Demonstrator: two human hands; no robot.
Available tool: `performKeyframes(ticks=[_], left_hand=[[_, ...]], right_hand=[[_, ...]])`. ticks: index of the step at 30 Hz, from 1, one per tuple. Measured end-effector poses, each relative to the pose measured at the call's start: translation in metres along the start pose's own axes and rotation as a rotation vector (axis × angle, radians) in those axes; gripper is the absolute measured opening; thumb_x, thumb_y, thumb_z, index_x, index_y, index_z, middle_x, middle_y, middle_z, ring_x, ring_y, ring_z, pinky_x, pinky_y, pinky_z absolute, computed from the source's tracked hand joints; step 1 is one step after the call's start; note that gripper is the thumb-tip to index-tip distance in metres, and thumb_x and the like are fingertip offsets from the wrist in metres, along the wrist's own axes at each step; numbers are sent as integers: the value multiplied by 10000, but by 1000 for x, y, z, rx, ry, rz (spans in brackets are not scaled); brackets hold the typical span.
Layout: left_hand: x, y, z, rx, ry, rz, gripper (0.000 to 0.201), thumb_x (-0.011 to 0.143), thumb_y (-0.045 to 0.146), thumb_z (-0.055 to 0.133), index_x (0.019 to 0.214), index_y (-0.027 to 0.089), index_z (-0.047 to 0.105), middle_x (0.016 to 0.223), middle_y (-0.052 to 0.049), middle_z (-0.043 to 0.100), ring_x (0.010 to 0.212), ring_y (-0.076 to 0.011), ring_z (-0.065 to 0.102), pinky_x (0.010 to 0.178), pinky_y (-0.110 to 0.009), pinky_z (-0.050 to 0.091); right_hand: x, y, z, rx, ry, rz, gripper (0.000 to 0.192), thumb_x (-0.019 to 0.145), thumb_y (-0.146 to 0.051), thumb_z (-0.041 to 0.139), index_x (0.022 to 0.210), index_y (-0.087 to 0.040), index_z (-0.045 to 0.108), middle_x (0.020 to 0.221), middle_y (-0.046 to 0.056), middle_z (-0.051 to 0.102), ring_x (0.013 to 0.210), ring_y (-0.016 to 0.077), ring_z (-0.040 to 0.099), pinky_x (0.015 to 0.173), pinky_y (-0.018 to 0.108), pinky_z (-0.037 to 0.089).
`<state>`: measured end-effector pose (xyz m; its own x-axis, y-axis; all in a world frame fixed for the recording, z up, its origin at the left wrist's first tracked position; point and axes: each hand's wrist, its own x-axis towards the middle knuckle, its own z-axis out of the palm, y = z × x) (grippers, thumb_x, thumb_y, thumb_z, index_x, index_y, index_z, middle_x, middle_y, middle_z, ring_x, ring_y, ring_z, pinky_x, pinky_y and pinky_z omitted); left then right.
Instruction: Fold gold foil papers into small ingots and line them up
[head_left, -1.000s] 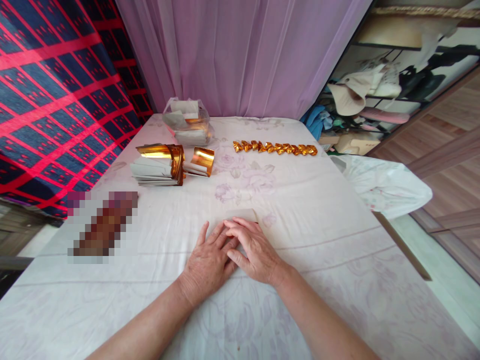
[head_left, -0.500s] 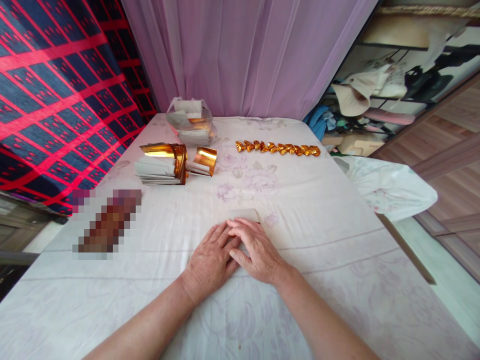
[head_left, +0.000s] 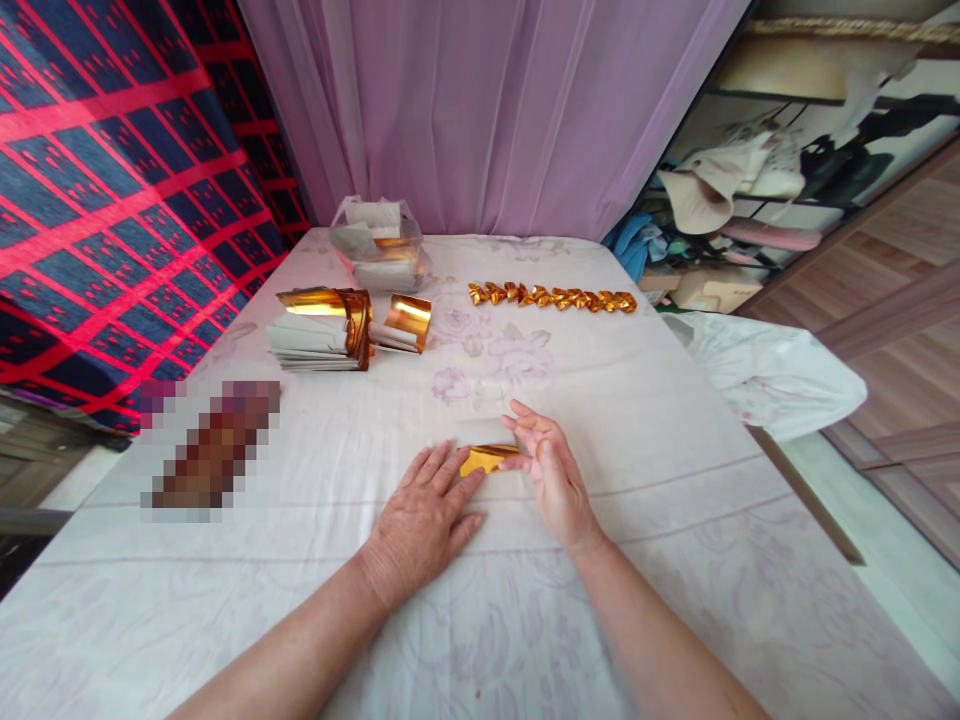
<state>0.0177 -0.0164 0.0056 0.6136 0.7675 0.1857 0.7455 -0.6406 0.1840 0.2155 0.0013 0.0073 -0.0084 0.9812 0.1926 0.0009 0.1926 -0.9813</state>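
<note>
On the cloth in front of me lies a sheet of gold foil paper [head_left: 487, 460], folded over so that a gold strip faces me and its pale back shows beyond. My left hand [head_left: 427, 510] rests palm down with fingers spread, its fingertips on the sheet's left end. At the right end is my right hand [head_left: 555, 475], turned partly on its side, with fingers apart and one fingertip against the gold strip. Farther off, a row of folded gold paper pieces [head_left: 555, 296] stretches to the right. Stacked foil sheets [head_left: 319, 335] stand at the left, beside a smaller bundle [head_left: 409, 320].
A clear plastic bag [head_left: 379, 245] of more sheets sits at the table's far end, by a purple curtain [head_left: 480, 120]. A pixelated patch [head_left: 214, 445] covers something at the left. Shelves with caps and shoes and a white bag [head_left: 780, 375] are on the right.
My right hand has lifted off my left hand and turned at the sheet's right end, exposing the gold strip. My left hand has stayed nearly in place.
</note>
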Motion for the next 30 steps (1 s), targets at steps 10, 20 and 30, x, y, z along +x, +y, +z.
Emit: performKeyframes(ticks=[10,20,30], left_hand=[[0,0,0,-8,9,-9,475,948,451,513,1365,225,539,1470,-106,486,1398,-335,371,1125,-547,325],[-1,0,2,1,16,-10,471,950,456,505,1369,242,534,1478,-95,477,1407,-318,355,1138,-544,295],[1,0,-3,19,-8,7,492,931,423,549,1377,216,522,1476,-109,479,1393,-342,372,1123,-568,310]], right_hand=[[4,3,-2,54,18,27,440,949,-625,349,1146,-256,489,1483,138,399,1315,276,467,792,392,604],[4,-7,-11,-66,1,-6,305,946,-511,487,1085,-244,532,1190,107,646,1006,222,670,832,384,583],[9,-6,-23,-819,-292,-442,254,827,-86,508,967,-229,665,1079,70,707,1043,237,634,941,470,496]])
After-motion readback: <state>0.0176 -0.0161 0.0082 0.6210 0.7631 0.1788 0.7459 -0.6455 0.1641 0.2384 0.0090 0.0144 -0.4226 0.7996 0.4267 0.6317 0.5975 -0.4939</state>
